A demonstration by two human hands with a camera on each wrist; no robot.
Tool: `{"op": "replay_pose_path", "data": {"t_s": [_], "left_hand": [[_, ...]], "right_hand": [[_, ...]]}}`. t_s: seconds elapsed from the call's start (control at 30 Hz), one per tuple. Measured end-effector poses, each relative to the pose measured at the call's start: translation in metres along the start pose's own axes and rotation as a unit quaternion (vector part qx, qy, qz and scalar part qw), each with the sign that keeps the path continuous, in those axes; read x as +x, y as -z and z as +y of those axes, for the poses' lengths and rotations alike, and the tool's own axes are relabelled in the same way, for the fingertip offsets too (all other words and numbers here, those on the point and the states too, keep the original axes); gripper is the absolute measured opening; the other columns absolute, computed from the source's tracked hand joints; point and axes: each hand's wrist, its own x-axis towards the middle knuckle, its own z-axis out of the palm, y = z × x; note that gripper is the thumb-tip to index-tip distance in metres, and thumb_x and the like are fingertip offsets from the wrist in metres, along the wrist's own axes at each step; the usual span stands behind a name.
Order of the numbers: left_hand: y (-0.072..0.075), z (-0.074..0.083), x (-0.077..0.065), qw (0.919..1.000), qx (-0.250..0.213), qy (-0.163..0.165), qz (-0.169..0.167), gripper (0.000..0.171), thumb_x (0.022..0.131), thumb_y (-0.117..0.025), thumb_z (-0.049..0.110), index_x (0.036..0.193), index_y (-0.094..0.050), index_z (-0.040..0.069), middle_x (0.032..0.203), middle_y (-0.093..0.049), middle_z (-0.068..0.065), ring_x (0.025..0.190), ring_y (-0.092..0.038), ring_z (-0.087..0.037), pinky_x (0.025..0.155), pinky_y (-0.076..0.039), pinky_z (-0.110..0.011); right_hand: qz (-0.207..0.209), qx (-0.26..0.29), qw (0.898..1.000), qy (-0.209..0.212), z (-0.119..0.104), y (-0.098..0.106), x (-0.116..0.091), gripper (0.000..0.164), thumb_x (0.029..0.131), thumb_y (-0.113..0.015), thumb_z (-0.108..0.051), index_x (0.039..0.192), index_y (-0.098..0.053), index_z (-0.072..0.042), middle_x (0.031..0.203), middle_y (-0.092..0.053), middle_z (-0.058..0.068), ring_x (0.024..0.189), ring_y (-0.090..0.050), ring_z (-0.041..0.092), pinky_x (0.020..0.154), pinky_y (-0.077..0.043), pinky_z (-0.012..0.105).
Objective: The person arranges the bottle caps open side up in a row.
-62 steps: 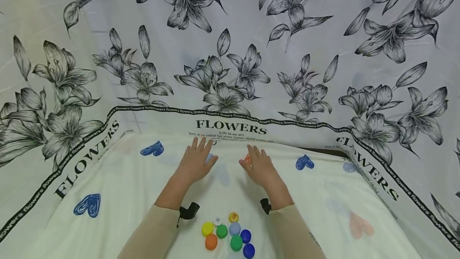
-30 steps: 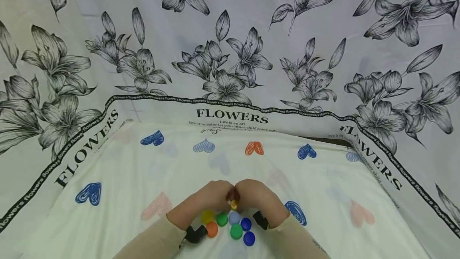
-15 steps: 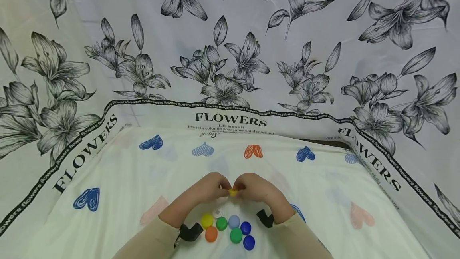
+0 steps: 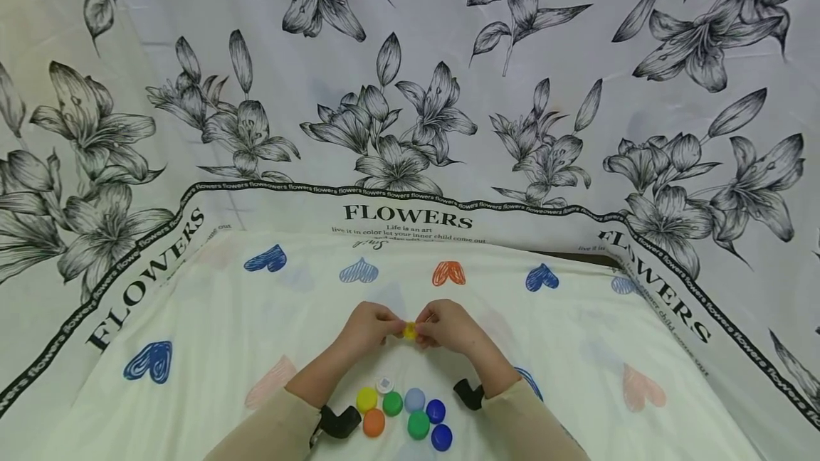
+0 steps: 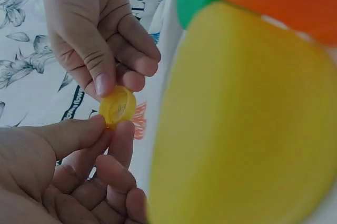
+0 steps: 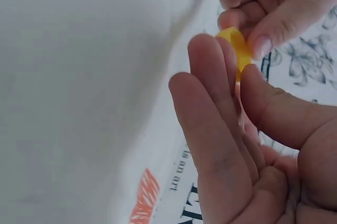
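Note:
A small yellow bottle cap is held up between both hands, over the cloth beyond the other caps. My left hand pinches one edge between thumb and fingertips. From the other side my right hand pinches the opposite edge. The cap's hollow inside faces the camera in the left wrist view, where the cap shows a raised rim. Fingers partly hide the cap in the right wrist view. Nearer the body lie a yellow cap, an orange cap and a white cap.
Two green caps, a light blue cap and two dark blue caps lie in the same cluster between the forearms. A heart-printed white cloth covers the surface. A flower-printed curtain rises behind and at the sides.
Both hands came back from the far part of the cloth to the cluster, picked up the yellow cap with the marked top, then lifted it and moved it forward, away from the body.

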Motion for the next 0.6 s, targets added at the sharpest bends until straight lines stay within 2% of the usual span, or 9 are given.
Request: {"op": "replay_pose_path", "data": {"t_s": [0.17,0.3,0.37,0.47,0.6], "left_hand": [[-0.0052,-0.0025,0.0001,0.9998,0.001,0.011,0.014,0.012,0.09,-0.077,0.013,0.085,-0.08,0.002,0.071,-0.069,-0.002,0.056,-0.049,-0.011,0.054,-0.041,-0.025],[-0.006,0.0001,0.001,0.9996,0.022,0.015,0.004,0.011,0.092,-0.074,0.009,0.094,-0.079,0.0,0.081,-0.072,-0.004,0.07,-0.058,-0.015,0.066,-0.051,-0.031],[-0.0064,0.001,0.0011,0.9992,0.036,0.017,-0.007,0.012,0.093,-0.072,0.007,0.099,-0.079,-0.001,0.09,-0.074,-0.006,0.082,-0.063,-0.019,0.078,-0.055,-0.038],[-0.0075,0.0016,0.0011,0.998,0.057,0.019,-0.022,0.015,0.094,-0.068,0.003,0.105,-0.078,-0.002,0.101,-0.075,-0.009,0.1,-0.064,-0.024,0.094,-0.052,-0.045],[-0.0068,0.0052,0.0014,0.9966,0.067,0.025,-0.041,0.019,0.096,-0.066,0.004,0.11,-0.076,-0.004,0.106,-0.074,-0.011,0.102,-0.064,-0.026,0.096,-0.052,-0.046]], "right_hand": [[0.024,0.014,0.999,-0.028,0.0038,-0.0049,0.0037,0.007,0.095,-0.072,-0.007,0.092,-0.069,-0.001,0.075,-0.071,0.005,0.067,-0.071,0.017,0.062,-0.057,0.029],[0.025,-0.01,0.999,-0.031,0.0048,-0.0039,0.0052,0.011,0.094,-0.072,-0.005,0.102,-0.073,0.002,0.081,-0.069,0.004,0.071,-0.069,0.014,0.064,-0.055,0.027],[0.013,-0.029,0.999,-0.028,0.0049,-0.003,0.0051,0.018,0.094,-0.071,-0.004,0.11,-0.074,0.004,0.086,-0.069,0.004,0.073,-0.065,0.013,0.065,-0.054,0.027],[-0.013,-0.055,0.998,-0.019,0.0048,-0.0017,0.0049,0.026,0.095,-0.069,-0.004,0.119,-0.072,0.005,0.094,-0.069,0.005,0.075,-0.06,0.014,0.066,-0.051,0.027],[-0.044,-0.082,0.996,-0.005,0.0034,0.0011,0.0047,0.031,0.097,-0.066,-0.003,0.126,-0.068,0.006,0.105,-0.069,0.008,0.081,-0.059,0.016,0.071,-0.051,0.03]]}}
